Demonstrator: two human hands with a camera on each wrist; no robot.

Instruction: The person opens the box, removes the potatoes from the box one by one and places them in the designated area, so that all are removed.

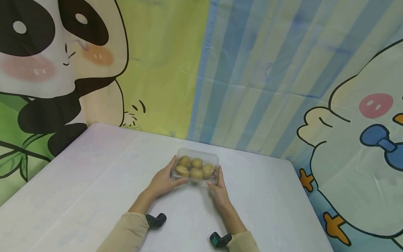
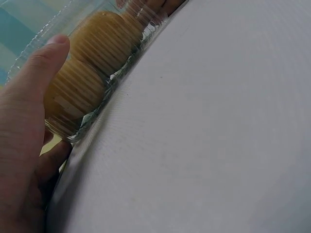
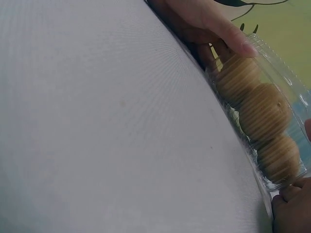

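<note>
Clear box (image 1: 196,167) of kiwis (image 1: 196,172) — left hand (image 1: 164,181), right hand (image 1: 219,190) gripping its ends

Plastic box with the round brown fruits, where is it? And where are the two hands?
plastic box (image 1: 211,158), head view, on its clear lid at the far right corner.
left hand (image 1: 164,181), head view, on the back of the hand.
right hand (image 1: 220,192), head view, on the back of the hand.
</note>
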